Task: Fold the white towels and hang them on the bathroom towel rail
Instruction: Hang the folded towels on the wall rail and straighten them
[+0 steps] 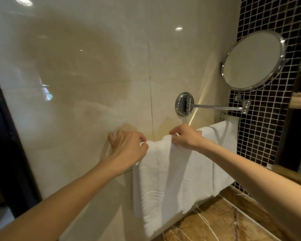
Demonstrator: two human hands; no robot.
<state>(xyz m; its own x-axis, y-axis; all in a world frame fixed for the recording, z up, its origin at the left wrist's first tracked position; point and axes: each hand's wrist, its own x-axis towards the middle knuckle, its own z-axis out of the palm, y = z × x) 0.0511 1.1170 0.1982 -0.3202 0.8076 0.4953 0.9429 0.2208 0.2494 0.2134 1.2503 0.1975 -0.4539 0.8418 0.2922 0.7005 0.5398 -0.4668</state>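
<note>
Pinching white towel [163, 171] (both hands [127, 145] [186, 137])

The left arm [59, 197] comes in from 7 o'clock and the right arm [250, 171] from 4 o'clock, both bare and stretched out. The left hand [129, 146] is knuckles up, its thumb and first finger pinching the top edge of the towel [156, 174]. The right hand [186, 137], at 3 o'clock from the left hand, curls its fingers on the same edge. The two hands are near but do not touch

Wht towels [156, 180] over rail (hidden)
</note>
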